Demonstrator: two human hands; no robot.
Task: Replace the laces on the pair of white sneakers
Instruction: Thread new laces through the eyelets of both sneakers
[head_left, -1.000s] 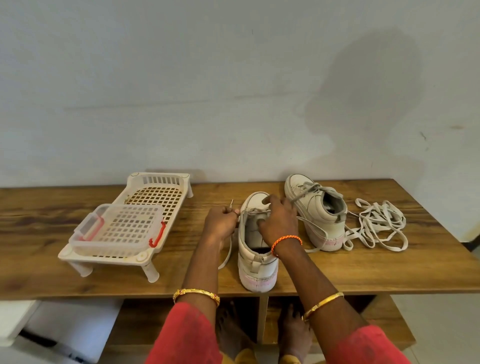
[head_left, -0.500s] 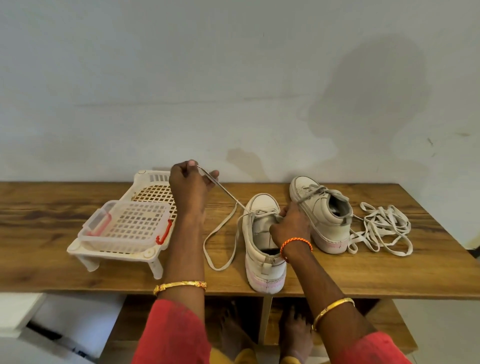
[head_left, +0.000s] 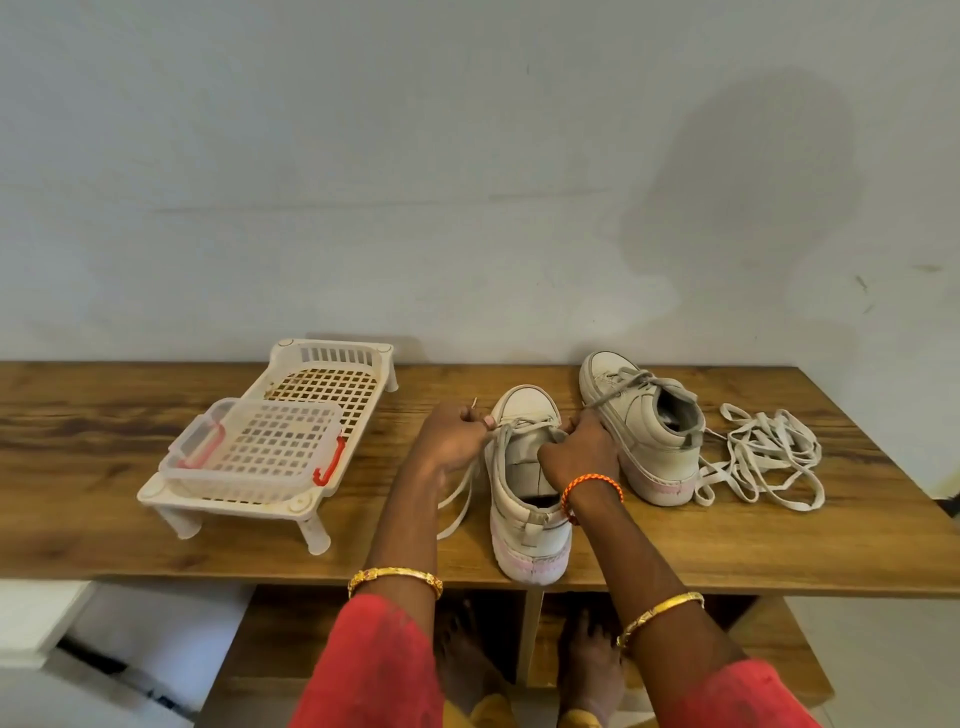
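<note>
Near sneaker stands on the table, toe at 12 o'clock. Left hand, at its 9 o'clock, pinches the lace; right hand grips lace at the eyelets, 3 o'clock side.

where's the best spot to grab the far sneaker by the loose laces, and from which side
Take the far sneaker by its heel collar, coming from above at the near end. It stands upright with the open mouth facing up and its heel toward the person, so fingers can probably hook inside. The loose laces lie at its right; the left side is crowded by the right hand.
</note>
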